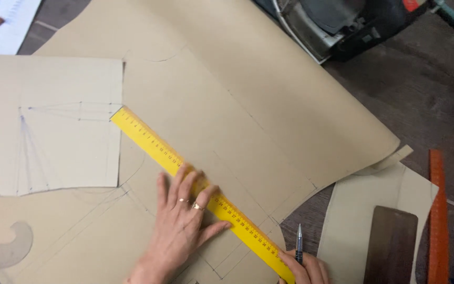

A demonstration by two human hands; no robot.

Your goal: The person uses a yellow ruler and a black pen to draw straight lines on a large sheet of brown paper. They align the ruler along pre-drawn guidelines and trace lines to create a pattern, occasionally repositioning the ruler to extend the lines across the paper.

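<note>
**Ruler pinned flat on brown paper**

The left hand (pixel 182 218) is lying spread open, fingers pressing the yellow ruler (pixel 200 192) that is running diagonally from centre left to the bottom edge. The right hand (pixel 303 268), at the bottom edge, is closing around a pen (pixel 299 244) just beside the ruler's lower end. Brown paper (pixel 248 89) is covering most of a dark table (pixel 426 100). An iron (pixel 337 21) is sitting at upper right, an orange ruler (pixel 437 221) along the right edge, a clear curve template (pixel 11 244) at lower left.
</note>
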